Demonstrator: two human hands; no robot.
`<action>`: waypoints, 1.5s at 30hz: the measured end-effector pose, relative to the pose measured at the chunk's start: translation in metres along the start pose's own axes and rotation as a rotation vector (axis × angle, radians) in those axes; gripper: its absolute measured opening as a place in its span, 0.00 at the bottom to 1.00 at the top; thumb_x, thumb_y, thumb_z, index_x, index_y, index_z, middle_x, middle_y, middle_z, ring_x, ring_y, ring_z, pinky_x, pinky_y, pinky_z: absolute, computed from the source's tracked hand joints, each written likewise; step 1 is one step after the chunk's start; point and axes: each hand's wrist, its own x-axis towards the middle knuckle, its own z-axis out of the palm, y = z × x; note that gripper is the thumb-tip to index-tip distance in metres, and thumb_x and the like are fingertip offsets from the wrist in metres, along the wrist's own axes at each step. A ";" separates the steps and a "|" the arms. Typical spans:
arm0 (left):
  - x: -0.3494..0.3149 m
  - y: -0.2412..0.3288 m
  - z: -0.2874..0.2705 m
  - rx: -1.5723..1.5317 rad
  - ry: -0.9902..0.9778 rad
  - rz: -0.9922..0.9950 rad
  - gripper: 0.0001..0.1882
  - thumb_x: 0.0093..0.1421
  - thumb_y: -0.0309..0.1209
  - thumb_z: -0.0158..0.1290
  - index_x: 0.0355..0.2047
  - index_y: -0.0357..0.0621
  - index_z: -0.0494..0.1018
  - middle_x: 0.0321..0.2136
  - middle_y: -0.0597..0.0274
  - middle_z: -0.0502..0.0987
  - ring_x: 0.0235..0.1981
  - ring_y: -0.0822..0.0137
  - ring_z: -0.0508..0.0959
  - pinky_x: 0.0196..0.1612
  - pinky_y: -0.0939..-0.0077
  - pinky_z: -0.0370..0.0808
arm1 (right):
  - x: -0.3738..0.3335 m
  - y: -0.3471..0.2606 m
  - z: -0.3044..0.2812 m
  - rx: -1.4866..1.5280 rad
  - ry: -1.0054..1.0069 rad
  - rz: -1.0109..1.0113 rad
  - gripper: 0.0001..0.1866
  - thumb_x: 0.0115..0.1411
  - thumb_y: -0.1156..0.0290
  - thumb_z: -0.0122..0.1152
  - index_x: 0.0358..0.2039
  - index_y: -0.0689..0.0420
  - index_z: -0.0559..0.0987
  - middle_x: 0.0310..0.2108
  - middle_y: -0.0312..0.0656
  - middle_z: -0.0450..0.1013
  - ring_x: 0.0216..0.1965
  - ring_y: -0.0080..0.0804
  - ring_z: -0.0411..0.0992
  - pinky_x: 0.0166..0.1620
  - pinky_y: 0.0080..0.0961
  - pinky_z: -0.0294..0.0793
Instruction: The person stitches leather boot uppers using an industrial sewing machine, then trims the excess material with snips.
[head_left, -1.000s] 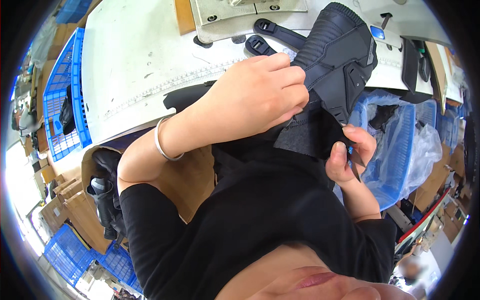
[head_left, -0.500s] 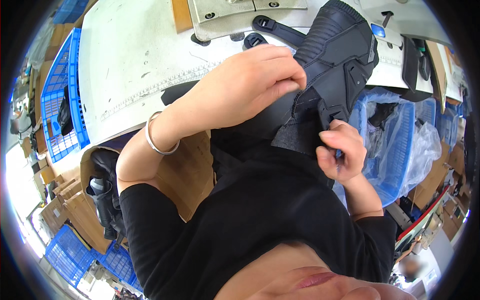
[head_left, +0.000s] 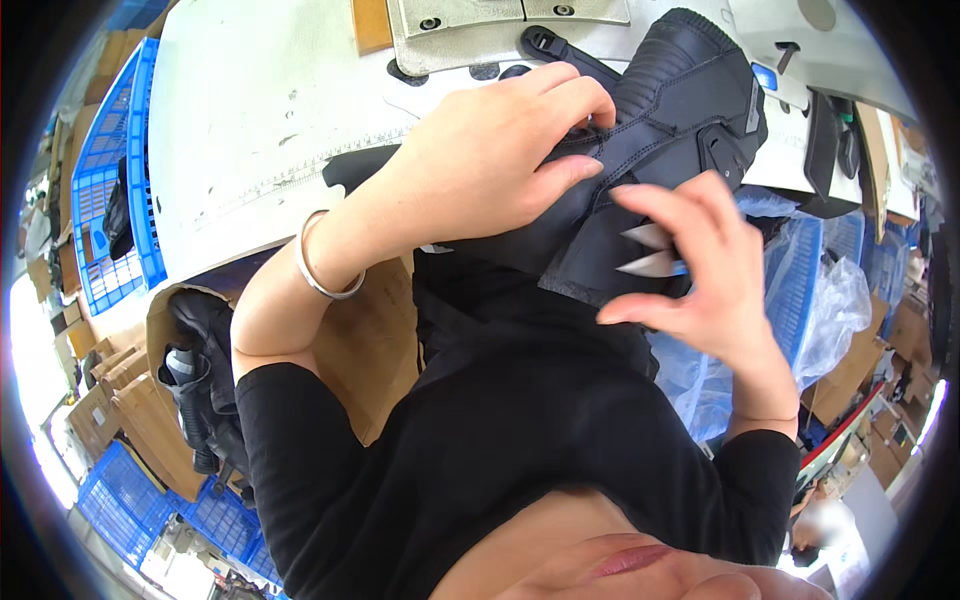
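Observation:
A black stitched boot upper [head_left: 670, 110], with ribbed panels and a buckle-like piece, lies across the table's front edge and over my lap. My left hand [head_left: 530, 140] is over its left side, with thumb and fingertips apart and nothing visible between them. At the upper's lower right, my right hand [head_left: 715, 260] holds small thread snips [head_left: 652, 255] in the palm. The snips' two pointed blades stick out to the left and stand apart. The right thumb and index finger are spread wide; the snips' handle is mostly hidden.
A sewing machine's metal bed [head_left: 500, 40] sits on the white table [head_left: 240, 110], with a black buckle strap [head_left: 570, 55] beside it. Blue crates stand left [head_left: 112, 180] and right [head_left: 790, 290], the right one lined with plastic. An open cardboard box [head_left: 370, 340] is below the table edge.
My right hand has moved up and spread its thumb and index finger, and the snips' blades now show. The left thumb and fingers, close together before, have parted.

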 end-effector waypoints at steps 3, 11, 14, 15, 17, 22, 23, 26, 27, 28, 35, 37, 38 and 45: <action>-0.006 0.003 0.004 0.096 0.002 -0.055 0.17 0.56 0.27 0.57 0.46 0.43 0.70 0.39 0.57 0.75 0.38 0.58 0.78 0.41 0.69 0.75 | -0.009 -0.004 0.012 -0.142 -0.036 -0.022 0.35 0.37 0.56 0.75 0.48 0.53 0.77 0.29 0.36 0.66 0.23 0.30 0.71 0.25 0.24 0.71; -0.046 0.042 0.030 -0.343 -0.056 -0.309 0.29 0.58 0.24 0.57 0.59 0.43 0.61 0.53 0.54 0.61 0.48 0.60 0.70 0.53 0.68 0.70 | -0.058 0.011 0.017 -0.133 0.568 0.122 0.09 0.61 0.82 0.50 0.39 0.64 0.79 0.39 0.51 0.80 0.35 0.32 0.79 0.36 0.20 0.70; -0.037 0.049 0.033 -0.140 -0.036 -0.122 0.25 0.54 0.32 0.62 0.51 0.42 0.69 0.47 0.55 0.68 0.46 0.56 0.70 0.50 0.65 0.69 | -0.068 0.039 0.029 0.228 0.845 0.176 0.07 0.62 0.84 0.47 0.37 0.66 0.75 0.40 0.56 0.78 0.44 0.40 0.77 0.48 0.26 0.71; -0.027 0.048 0.033 0.030 -0.003 0.011 0.24 0.52 0.34 0.63 0.48 0.42 0.71 0.43 0.55 0.70 0.46 0.55 0.70 0.49 0.64 0.69 | -0.071 0.050 0.027 0.271 0.900 0.177 0.08 0.65 0.82 0.46 0.37 0.66 0.75 0.39 0.56 0.78 0.44 0.44 0.77 0.51 0.30 0.71; -0.002 0.050 0.040 0.059 0.082 0.139 0.21 0.49 0.36 0.64 0.43 0.43 0.74 0.38 0.58 0.72 0.47 0.54 0.70 0.48 0.63 0.68 | -0.079 0.067 0.018 0.327 0.886 0.191 0.08 0.66 0.81 0.45 0.37 0.66 0.75 0.39 0.57 0.77 0.44 0.46 0.77 0.52 0.34 0.71; 0.048 0.081 0.060 0.352 0.163 0.468 0.19 0.49 0.41 0.62 0.36 0.43 0.72 0.32 0.62 0.74 0.40 0.62 0.75 0.44 0.70 0.72 | -0.088 0.083 -0.009 0.508 0.711 -0.004 0.10 0.65 0.83 0.45 0.35 0.65 0.77 0.39 0.54 0.78 0.42 0.40 0.76 0.50 0.30 0.70; 0.053 0.088 0.061 0.370 0.114 0.472 0.19 0.50 0.41 0.62 0.35 0.43 0.72 0.31 0.62 0.75 0.37 0.63 0.77 0.40 0.71 0.74 | -0.086 0.083 -0.013 0.460 0.614 -0.036 0.10 0.63 0.84 0.45 0.34 0.65 0.78 0.39 0.53 0.78 0.41 0.38 0.75 0.49 0.29 0.70; 0.071 0.093 0.054 0.439 0.076 0.427 0.14 0.53 0.38 0.60 0.31 0.42 0.72 0.25 0.57 0.79 0.28 0.59 0.81 0.30 0.66 0.78 | -0.067 0.089 -0.019 0.536 0.496 -0.029 0.10 0.59 0.86 0.48 0.34 0.66 0.79 0.38 0.48 0.79 0.41 0.34 0.75 0.48 0.27 0.71; 0.075 0.090 0.047 0.437 0.091 0.450 0.12 0.54 0.36 0.59 0.31 0.42 0.72 0.23 0.56 0.79 0.27 0.58 0.81 0.30 0.68 0.78 | -0.057 0.091 -0.021 0.548 0.448 -0.091 0.10 0.59 0.85 0.49 0.35 0.65 0.80 0.38 0.48 0.79 0.41 0.34 0.75 0.48 0.27 0.71; 0.072 0.088 0.040 0.462 0.061 0.449 0.11 0.53 0.34 0.59 0.32 0.41 0.72 0.23 0.56 0.78 0.25 0.58 0.81 0.28 0.69 0.77 | -0.047 0.092 -0.022 0.562 0.398 -0.153 0.10 0.59 0.85 0.50 0.35 0.65 0.80 0.38 0.47 0.79 0.42 0.34 0.76 0.48 0.27 0.72; 0.041 0.082 0.006 0.705 0.080 0.251 0.25 0.55 0.25 0.55 0.54 0.47 0.64 0.23 0.57 0.74 0.23 0.55 0.78 0.23 0.67 0.73 | 0.018 0.073 -0.012 0.437 0.394 -0.290 0.08 0.57 0.80 0.60 0.37 0.62 0.81 0.36 0.39 0.79 0.39 0.30 0.76 0.44 0.21 0.73; 0.036 0.082 0.001 0.789 0.061 0.210 0.30 0.55 0.22 0.54 0.59 0.49 0.63 0.22 0.58 0.74 0.20 0.58 0.77 0.20 0.69 0.72 | 0.013 0.059 -0.018 0.463 0.430 0.020 0.09 0.56 0.77 0.63 0.39 0.60 0.81 0.36 0.35 0.78 0.38 0.24 0.73 0.42 0.18 0.71; 0.035 0.081 0.000 0.834 0.055 0.190 0.30 0.55 0.22 0.54 0.58 0.49 0.64 0.21 0.59 0.73 0.19 0.58 0.77 0.20 0.68 0.72 | 0.010 0.053 -0.021 0.484 0.442 0.171 0.11 0.55 0.75 0.64 0.40 0.59 0.81 0.36 0.34 0.77 0.38 0.20 0.72 0.41 0.17 0.70; 0.051 0.075 -0.004 0.738 0.065 0.180 0.22 0.55 0.23 0.52 0.52 0.49 0.70 0.19 0.55 0.74 0.21 0.55 0.77 0.26 0.64 0.74 | -0.037 0.023 -0.069 0.714 -0.147 0.500 0.30 0.53 0.77 0.63 0.58 0.54 0.70 0.31 0.32 0.72 0.30 0.17 0.65 0.43 0.18 0.69</action>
